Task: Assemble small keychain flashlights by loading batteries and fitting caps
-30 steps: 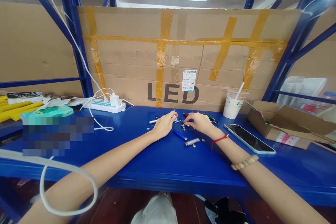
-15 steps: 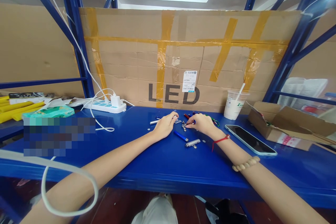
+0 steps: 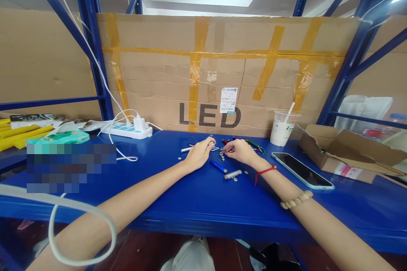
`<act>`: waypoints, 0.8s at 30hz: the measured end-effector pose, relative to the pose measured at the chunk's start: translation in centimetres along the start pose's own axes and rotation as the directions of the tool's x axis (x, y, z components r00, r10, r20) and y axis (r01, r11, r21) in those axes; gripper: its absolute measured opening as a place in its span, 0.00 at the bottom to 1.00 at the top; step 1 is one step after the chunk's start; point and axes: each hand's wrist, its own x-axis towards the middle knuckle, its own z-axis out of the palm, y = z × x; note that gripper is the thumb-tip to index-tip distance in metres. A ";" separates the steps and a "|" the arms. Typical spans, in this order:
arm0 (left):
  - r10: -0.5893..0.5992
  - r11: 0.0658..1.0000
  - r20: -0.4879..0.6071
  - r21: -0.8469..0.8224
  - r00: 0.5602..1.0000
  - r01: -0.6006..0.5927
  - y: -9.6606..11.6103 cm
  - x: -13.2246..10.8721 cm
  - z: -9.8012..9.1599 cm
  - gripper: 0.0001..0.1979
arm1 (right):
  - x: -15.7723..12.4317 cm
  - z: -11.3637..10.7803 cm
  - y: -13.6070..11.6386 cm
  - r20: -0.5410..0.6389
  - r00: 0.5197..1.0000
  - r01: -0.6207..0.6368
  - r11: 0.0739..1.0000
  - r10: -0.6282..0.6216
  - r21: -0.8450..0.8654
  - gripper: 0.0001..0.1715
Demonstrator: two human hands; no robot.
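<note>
Both my hands rest at the middle of a blue table [image 3: 203, 203], among several small pen-like flashlights. My left hand [image 3: 199, 153] is curled, its fingertips on a silver flashlight [image 3: 188, 149] that pokes out to its left. My right hand [image 3: 238, 150] is closed in a pinch on small metal pieces [image 3: 222, 152] between the two hands; I cannot make them out. A blue flashlight [image 3: 218, 166] and a silver flashlight [image 3: 232, 174] lie loose just in front of the hands. Red and green ones [image 3: 254, 145] lie behind my right hand.
A phone [image 3: 302, 170] lies to the right, a plastic cup with a straw [image 3: 281, 128] behind it, and an open cardboard box [image 3: 346, 150] further right. A white power strip [image 3: 127, 130] with cables sits back left. A taped cardboard sheet [image 3: 222, 72] marked LED stands behind.
Hands stay almost in place; my right hand's fingers have shifted slightly over the small metal pieces. The view has tipped a little.
</note>
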 end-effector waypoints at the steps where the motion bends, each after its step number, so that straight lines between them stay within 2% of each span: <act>1: 0.002 1.000 0.001 0.004 1.000 -0.002 0.0 0.0 0.0 0.14 | 0.0 0.1 0.0 -0.001 1.000 -0.005 1.000 0.005 0.010 0.12; 10: 0.021 1.000 0.000 0.005 1.000 -0.021 0.1 -0.1 -0.1 0.13 | 0.2 0.3 0.1 -0.083 0.994 -0.070 0.997 0.071 0.022 0.13; 16: 0.018 1.000 -0.008 0.001 1.000 -0.018 0.0 -0.1 0.0 0.13 | 0.4 0.4 0.4 -0.137 0.989 -0.058 0.998 0.059 0.009 0.11; 24: 0.005 1.000 -0.001 0.001 1.000 -0.005 0.0 0.0 0.0 0.14 | 0.2 0.5 0.4 -0.065 0.997 -0.032 0.998 0.035 0.047 0.08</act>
